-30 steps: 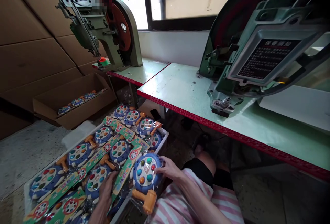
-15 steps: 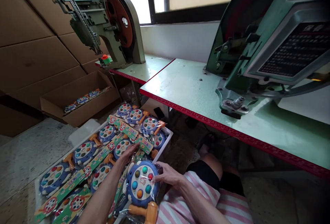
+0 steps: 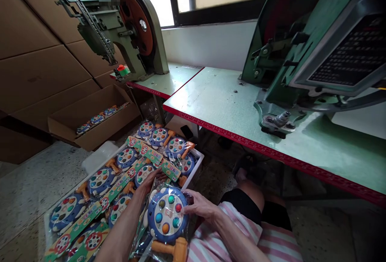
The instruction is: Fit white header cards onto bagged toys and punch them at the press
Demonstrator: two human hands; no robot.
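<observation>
My right hand (image 3: 200,206) grips the right edge of a bagged whack-a-mole toy (image 3: 168,215), thumb on the front near a red knob. The toy is round and blue with coloured knobs, in clear plastic. An orange toy hammer (image 3: 171,248) lies in the same bag, below the disc. My left hand (image 3: 150,179) is just beyond the toy's upper left edge, fingers stretched out among the packs. The bag partly covers that hand. It is close to a printed header card (image 3: 170,170).
A white crate (image 3: 196,168) holds several similar bagged toys with green cards. Behind it, a cardboard box (image 3: 93,123) contains more. A red-edged table (image 3: 208,101) carries a green riveting-type machine (image 3: 271,77); another machine (image 3: 144,32) stands farther left. Stacked cartons (image 3: 36,52) line the left side.
The view has shifted slightly. The held toy stays in my right hand, with more of its clear bag showing at the upper left. My left hand stays beside it.
</observation>
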